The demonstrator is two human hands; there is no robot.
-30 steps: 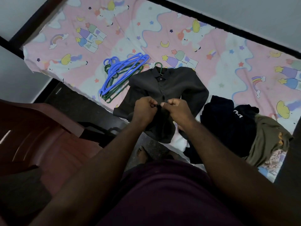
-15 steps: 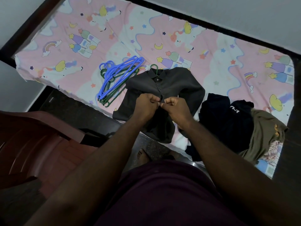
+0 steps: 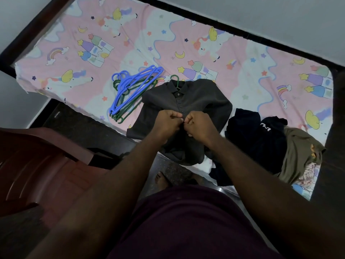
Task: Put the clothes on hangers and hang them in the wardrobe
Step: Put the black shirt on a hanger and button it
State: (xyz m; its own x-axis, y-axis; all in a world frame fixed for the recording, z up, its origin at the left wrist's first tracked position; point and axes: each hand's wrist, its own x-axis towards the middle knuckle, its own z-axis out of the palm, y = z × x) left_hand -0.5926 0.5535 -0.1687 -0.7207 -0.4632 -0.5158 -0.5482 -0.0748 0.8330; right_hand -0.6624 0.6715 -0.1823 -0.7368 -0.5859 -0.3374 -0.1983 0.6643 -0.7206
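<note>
You are working on the dark grey shirt [image 3: 188, 109], which is lying front-up on the bed [image 3: 242, 58] near its front edge, with a green hanger [image 3: 176, 81] already inside it, the hook poking out of the collar. Your left hand [image 3: 168, 122] and right hand [image 3: 198, 126] are meeting at the placket about midway down, the fingers [image 3: 176, 115] of both curled tight and pinching the cloth. By the look of it you are doing up a button; the upper ones seem closed already, though the one under your hands is hidden.

Next you will likely be finishing this button, then lifting the shirt by the hook and carrying it to the wardrobe, which is not in view. Take the hook itself, so the shirt is not sliding off the shoulders.

A bundle of spare hangers [image 3: 132, 94], blue over green, is lying just to the left of the shirt. To the right a pile of clothes [image 3: 261, 144] is waiting: a dark garment and an olive one, with something pale beneath.

The bed is wearing a pink cartoon sheet in a dark frame, with grey wall behind. A reddish-brown chair [image 3: 37, 165] is standing at your left, and the floor is dark.
</note>
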